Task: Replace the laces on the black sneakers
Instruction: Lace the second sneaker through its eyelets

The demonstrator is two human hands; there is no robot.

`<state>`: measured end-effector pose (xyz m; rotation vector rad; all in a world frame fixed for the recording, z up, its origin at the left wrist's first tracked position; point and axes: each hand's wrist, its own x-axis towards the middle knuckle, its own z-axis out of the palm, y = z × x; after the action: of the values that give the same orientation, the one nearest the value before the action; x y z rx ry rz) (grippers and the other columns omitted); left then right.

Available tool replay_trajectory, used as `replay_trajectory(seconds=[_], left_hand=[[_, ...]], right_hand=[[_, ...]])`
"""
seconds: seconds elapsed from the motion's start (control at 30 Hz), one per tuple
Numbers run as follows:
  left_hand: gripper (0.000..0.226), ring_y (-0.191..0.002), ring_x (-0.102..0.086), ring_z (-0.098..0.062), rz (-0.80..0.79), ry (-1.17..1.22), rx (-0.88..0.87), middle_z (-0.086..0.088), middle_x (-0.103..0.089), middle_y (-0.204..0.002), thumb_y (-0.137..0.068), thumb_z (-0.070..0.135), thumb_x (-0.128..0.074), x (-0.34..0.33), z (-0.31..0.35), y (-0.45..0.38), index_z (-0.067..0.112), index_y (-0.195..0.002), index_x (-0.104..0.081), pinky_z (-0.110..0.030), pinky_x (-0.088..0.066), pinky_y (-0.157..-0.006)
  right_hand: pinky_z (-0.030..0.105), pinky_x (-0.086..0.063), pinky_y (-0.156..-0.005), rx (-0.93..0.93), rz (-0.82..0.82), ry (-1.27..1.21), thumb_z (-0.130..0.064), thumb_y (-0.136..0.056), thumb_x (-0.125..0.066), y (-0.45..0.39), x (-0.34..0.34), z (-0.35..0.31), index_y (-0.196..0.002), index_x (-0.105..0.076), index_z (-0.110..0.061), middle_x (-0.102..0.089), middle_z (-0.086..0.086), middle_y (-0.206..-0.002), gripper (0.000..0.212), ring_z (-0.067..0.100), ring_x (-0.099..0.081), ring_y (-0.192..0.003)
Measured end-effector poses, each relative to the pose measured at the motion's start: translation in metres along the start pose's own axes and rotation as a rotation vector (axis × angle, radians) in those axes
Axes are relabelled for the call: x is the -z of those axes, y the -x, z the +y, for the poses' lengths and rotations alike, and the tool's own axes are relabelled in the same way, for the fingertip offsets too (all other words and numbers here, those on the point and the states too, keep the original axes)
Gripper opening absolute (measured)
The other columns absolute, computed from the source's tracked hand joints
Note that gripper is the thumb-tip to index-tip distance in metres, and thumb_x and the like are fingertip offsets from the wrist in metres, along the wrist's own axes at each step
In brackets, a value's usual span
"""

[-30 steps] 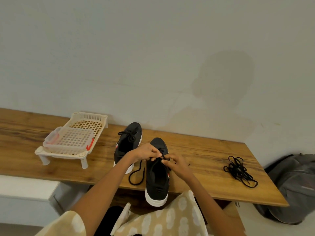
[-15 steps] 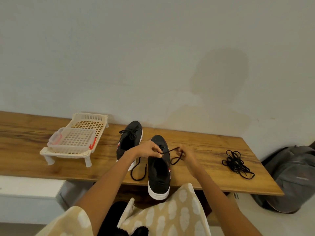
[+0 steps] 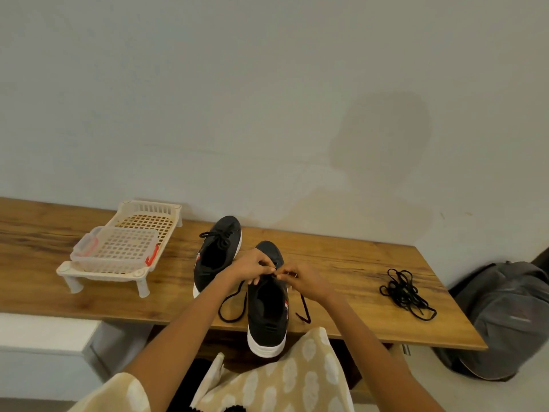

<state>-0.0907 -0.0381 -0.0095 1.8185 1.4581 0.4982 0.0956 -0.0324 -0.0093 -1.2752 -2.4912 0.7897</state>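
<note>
Black canvas on a white sole: the near sneaker [image 3: 268,316] sits low in the centre of the frame, heel over the edge of the wooden bench [image 3: 341,263]. Above its tongue the left hand [image 3: 252,266] and right hand [image 3: 303,281] meet, each pinching its black lace [image 3: 230,304], whose ends trail down either side. Further back, the second sneaker [image 3: 218,252] stands laced. At right lies a bundle of loose black laces [image 3: 405,292]; at left, a cream plastic rack [image 3: 124,248].
</note>
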Motion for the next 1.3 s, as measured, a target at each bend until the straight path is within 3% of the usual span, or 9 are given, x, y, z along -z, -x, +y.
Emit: replay_trajectory(seconds=[0.1, 0.2, 0.37, 0.5, 0.67, 0.87, 1.07, 1.2, 1.3], left_hand=[[0.021, -0.032, -0.043, -0.006, -0.026, 0.073, 0.019, 0.001, -0.056, -0.047, -0.094, 0.017, -0.057, 0.003, 0.000, 0.003, 0.003, -0.107, -0.068, -0.019, -0.039, -0.045], [0.023, -0.033, -0.046, -0.006, -0.057, 0.120, 0.029, -0.002, -0.060, -0.054, -0.093, 0.016, -0.059, 0.007, -0.001, 0.004, 0.001, -0.109, -0.067, -0.017, -0.040, -0.042], [0.025, -0.032, -0.047, -0.005, -0.099, 0.102, 0.018, 0.009, -0.058, -0.042, -0.089, 0.013, -0.064, 0.009, 0.002, 0.007, 0.004, -0.113, -0.064, -0.017, -0.040, -0.039], [0.022, -0.032, -0.047, -0.006, 0.004, 0.046, -0.019, 0.008, -0.057, -0.044, -0.089, 0.017, -0.064, 0.003, -0.002, 0.006, 0.006, -0.108, -0.066, -0.020, -0.041, -0.041], [0.003, -0.037, -0.050, -0.016, 0.164, 0.058, -0.146, 0.005, -0.061, -0.071, -0.093, 0.015, -0.057, -0.011, -0.013, 0.011, 0.016, -0.091, -0.058, -0.031, -0.047, -0.049], [0.007, -0.073, -0.053, -0.003, 0.341, -0.020, -0.189, 0.008, -0.059, -0.081, -0.086, 0.014, -0.062, -0.025, -0.015, 0.012, 0.019, -0.086, -0.058, -0.023, -0.039, -0.064], [0.011, -0.078, -0.060, -0.002, 0.472, 0.208, -0.083, 0.012, -0.064, -0.081, -0.082, 0.010, -0.068, -0.037, -0.021, 0.015, 0.020, -0.083, -0.066, -0.015, -0.046, -0.070], [0.017, -0.054, -0.054, 0.004, 0.384, 0.230, -0.072, 0.006, -0.064, -0.084, -0.086, 0.009, -0.067, -0.030, -0.014, 0.016, 0.008, -0.102, -0.071, -0.008, -0.043, -0.054], [0.025, -0.059, -0.050, 0.000, 0.268, 0.108, -0.065, 0.004, -0.061, -0.100, -0.088, 0.015, -0.065, -0.024, -0.015, 0.013, 0.011, -0.113, -0.069, -0.012, -0.044, -0.055]], right_hand=[[0.025, -0.051, -0.074, -0.028, 0.021, -0.020, -0.019, -0.092, -0.060, -0.005, -0.008, 0.008, -0.106, -0.071, -0.019, -0.071, -0.003, -0.095, 0.019, 0.009, -0.064, -0.079], [0.023, -0.052, -0.071, -0.052, 0.088, -0.109, -0.018, -0.090, -0.062, -0.005, -0.012, 0.008, -0.096, -0.068, -0.019, -0.066, -0.008, -0.083, 0.009, 0.008, -0.065, -0.075], [0.012, -0.049, -0.061, -0.089, 0.194, -0.251, -0.015, -0.089, -0.063, -0.003, -0.020, 0.005, -0.091, -0.064, -0.015, -0.064, -0.008, -0.076, 0.001, -0.001, -0.062, -0.065], [0.017, -0.052, -0.065, -0.108, 0.237, -0.367, -0.018, -0.089, -0.064, -0.002, -0.027, 0.009, -0.088, -0.062, -0.019, -0.066, -0.007, -0.077, 0.002, 0.000, -0.063, -0.066], [0.018, -0.054, -0.068, -0.221, 0.408, -0.676, -0.023, -0.097, -0.051, -0.003, -0.012, 0.000, -0.098, -0.064, -0.010, -0.062, -0.002, -0.080, 0.018, 0.009, -0.061, -0.075], [0.017, -0.048, -0.075, -0.185, -0.052, -0.458, -0.014, -0.097, -0.049, -0.019, -0.003, -0.002, -0.113, -0.067, -0.015, -0.067, -0.009, -0.087, 0.024, 0.001, -0.060, -0.081], [0.019, -0.047, -0.070, -0.213, -0.079, -0.424, -0.018, -0.094, -0.057, -0.019, 0.000, 0.001, -0.103, -0.069, -0.013, -0.065, -0.008, -0.074, 0.016, 0.003, -0.059, -0.069], [0.023, -0.055, -0.060, -0.338, 0.161, -0.665, -0.014, -0.098, -0.050, -0.024, -0.005, -0.003, -0.099, -0.055, -0.009, -0.061, 0.004, -0.079, 0.008, 0.014, -0.061, -0.064], [0.033, -0.059, -0.061, -0.390, 0.329, -0.681, -0.014, -0.097, -0.050, -0.025, -0.010, -0.005, -0.104, -0.055, -0.009, -0.062, 0.007, -0.085, 0.010, 0.019, -0.065, -0.063]])
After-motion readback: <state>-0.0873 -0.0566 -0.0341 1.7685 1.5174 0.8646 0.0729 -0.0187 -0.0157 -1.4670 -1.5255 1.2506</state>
